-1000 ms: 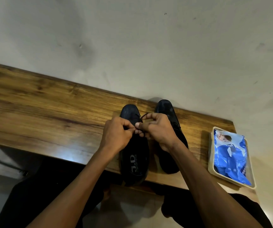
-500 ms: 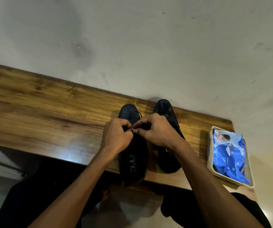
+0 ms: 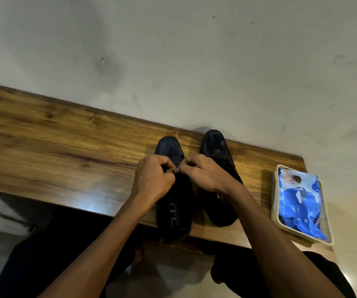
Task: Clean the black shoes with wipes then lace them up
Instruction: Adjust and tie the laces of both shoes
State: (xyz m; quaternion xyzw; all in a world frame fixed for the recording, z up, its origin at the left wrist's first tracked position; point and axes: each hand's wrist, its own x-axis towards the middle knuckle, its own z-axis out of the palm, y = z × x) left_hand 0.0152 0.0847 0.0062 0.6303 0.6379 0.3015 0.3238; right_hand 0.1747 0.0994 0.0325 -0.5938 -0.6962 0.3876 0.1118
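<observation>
Left hand and right hand: fingertips meeting, pinching lace above left shoe; right shoe just right, partly beneath right wrist.

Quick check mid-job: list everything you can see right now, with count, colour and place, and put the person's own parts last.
black shoes: 2, black, side by side on the shelf, toes to the wall; second shoe on the right
lace: too thin to make out, hidden between the fingertips over the left shoe
wipes pack: 1, blue and white, in the tray
tray: 1, cream, right end of the shelf
wooden shelf: 1, brown, against the wall
wall: 1, off-white, marked
left hand: 1, fingers curled, pinching over the left shoe
right hand: 1, fingers curled, pinching beside it
</observation>
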